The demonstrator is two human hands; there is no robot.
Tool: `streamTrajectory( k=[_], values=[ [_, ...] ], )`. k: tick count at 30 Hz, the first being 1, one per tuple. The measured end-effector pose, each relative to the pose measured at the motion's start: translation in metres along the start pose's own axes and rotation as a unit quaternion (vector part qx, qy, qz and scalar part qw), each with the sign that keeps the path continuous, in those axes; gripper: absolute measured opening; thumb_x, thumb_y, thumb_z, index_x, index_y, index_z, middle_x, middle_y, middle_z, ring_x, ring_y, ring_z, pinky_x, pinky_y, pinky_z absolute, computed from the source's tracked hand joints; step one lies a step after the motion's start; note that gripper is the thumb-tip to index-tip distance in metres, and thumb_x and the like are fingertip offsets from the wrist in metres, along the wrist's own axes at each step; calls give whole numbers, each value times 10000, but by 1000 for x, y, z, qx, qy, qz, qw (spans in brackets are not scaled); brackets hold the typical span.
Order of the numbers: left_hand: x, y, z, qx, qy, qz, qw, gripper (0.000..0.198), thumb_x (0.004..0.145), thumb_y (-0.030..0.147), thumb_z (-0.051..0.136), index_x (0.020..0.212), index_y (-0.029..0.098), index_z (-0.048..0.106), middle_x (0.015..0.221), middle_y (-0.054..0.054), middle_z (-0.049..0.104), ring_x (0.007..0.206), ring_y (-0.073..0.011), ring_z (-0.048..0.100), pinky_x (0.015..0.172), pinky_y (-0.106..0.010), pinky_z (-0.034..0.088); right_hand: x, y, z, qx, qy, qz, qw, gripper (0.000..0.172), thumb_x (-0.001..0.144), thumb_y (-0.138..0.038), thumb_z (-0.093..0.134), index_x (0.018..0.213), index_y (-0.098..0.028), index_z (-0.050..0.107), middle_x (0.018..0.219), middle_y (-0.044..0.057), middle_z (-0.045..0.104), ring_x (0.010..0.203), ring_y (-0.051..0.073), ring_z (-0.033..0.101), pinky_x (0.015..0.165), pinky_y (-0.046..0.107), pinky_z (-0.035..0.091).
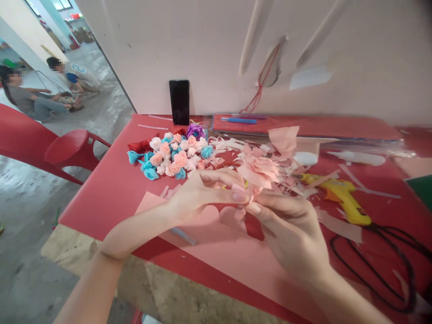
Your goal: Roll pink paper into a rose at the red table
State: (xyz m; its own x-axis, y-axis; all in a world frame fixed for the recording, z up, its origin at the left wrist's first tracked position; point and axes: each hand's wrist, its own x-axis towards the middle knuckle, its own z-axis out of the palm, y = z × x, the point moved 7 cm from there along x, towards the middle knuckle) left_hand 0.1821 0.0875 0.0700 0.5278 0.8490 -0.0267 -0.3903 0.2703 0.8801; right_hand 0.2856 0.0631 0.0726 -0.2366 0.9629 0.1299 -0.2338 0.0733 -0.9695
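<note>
Both hands meet over the red table (108,189). My left hand (199,191) and my right hand (290,229) pinch the base of a pink paper flower (258,171), whose petals fan out above the fingertips. A pink paper sheet (216,245) lies flat under the hands. A thin pale blue stick (184,236) rests on that sheet below my left wrist. A pile of small paper roses (170,155) in white, peach, blue, red and purple sits beyond my left hand.
A yellow glue gun (344,200) with a black cord (391,265) lies right of my hands amid paper scraps (229,150). A black phone (179,102) leans on the wall. Red plastic chair (43,144) at left; two people sit on the floor far left.
</note>
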Motion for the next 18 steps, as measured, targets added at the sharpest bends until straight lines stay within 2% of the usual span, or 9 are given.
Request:
streamTrajectory(
  k=[3,7,12,15,18],
  values=[
    [0,-1,0,5,-8,-13,1000,56,684,217,738,635,220,713,618,21,647,626,-96,604,695,-242,508,1,3,2,18,-21,43,999,82,773,-266,684,725,-291,746,633,-29,699,579,88,631,552,161,505],
    [1,1,5,15,-40,-14,999,98,660,287,760,618,208,720,533,7,633,644,-128,619,696,-261,512,4,2,10,53,-74,69,993,107,768,-285,689,673,-281,739,604,-35,685,585,87,616,600,182,502],
    [0,0,9,-36,-66,-25,997,109,634,281,779,655,188,727,644,-14,663,575,-145,630,624,-310,545,5,8,21,135,-142,117,974,86,764,-319,693,697,-284,734,554,-60,658,511,54,588,573,159,505],
    [-1,-1,11,-40,-85,-17,995,88,669,272,755,665,189,725,600,-1,643,526,-112,600,613,-286,535,5,3,18,116,-137,83,980,62,788,-314,667,781,-331,726,593,-68,673,537,69,616,565,177,519],
    [0,6,1,10,-8,41,999,93,606,245,793,610,195,715,602,19,621,601,-84,578,711,-247,514,4,-14,10,-30,-83,-11,996,157,785,-221,661,834,-363,706,666,-72,685,617,97,644,592,196,524]
  ],
)
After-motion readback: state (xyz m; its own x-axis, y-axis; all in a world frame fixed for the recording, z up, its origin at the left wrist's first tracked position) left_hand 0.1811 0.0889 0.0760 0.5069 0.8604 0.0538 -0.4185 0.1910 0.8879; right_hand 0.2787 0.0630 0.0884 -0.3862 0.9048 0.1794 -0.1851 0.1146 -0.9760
